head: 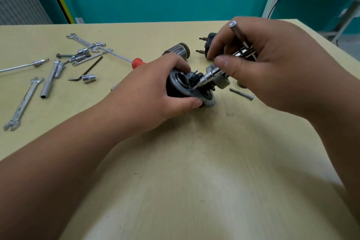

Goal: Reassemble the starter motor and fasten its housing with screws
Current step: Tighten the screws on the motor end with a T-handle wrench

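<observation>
My left hand [155, 91] grips the black starter motor housing [180, 85] at mid-table, thumb under its grey flange and fingers curled over the top. My right hand [268, 64] holds a chrome T-handle driver [211, 76] whose tip sits on a small screw on the flange face; its crossbar [238, 34] sticks up past my fingers. Behind lie the copper-wound armature [178, 50] and a black cap with studs [208, 44]. A long bolt [241, 94] rests on the table to the right of the housing.
Several wrenches, sockets, a hex key [85, 72] and a tube spanner [49, 80] are scattered at the left of the wooden table [194, 161]. A red-handled screwdriver [136, 62] lies behind my left hand. The table's right edge slants near my right wrist.
</observation>
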Motion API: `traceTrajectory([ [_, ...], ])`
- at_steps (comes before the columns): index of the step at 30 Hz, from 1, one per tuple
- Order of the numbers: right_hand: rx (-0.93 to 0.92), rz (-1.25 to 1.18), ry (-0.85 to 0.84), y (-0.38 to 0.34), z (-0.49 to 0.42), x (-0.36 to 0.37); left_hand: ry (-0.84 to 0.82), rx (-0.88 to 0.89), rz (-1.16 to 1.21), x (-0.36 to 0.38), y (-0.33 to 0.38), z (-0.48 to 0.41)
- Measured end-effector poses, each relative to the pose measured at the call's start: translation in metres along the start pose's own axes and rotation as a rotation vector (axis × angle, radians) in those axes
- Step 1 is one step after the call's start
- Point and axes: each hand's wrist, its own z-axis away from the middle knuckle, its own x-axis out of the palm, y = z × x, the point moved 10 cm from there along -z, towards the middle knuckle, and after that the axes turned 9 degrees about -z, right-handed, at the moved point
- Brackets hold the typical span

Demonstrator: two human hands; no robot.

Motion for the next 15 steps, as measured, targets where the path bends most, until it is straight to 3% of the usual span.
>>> traceTrajectory([
  [15, -0.01, -0.026, -0.063, 0.0003, -0.0001, 0.0045, 0.011, 0.003, 0.007, -0.0007, -0.0013, 0.0002],
])
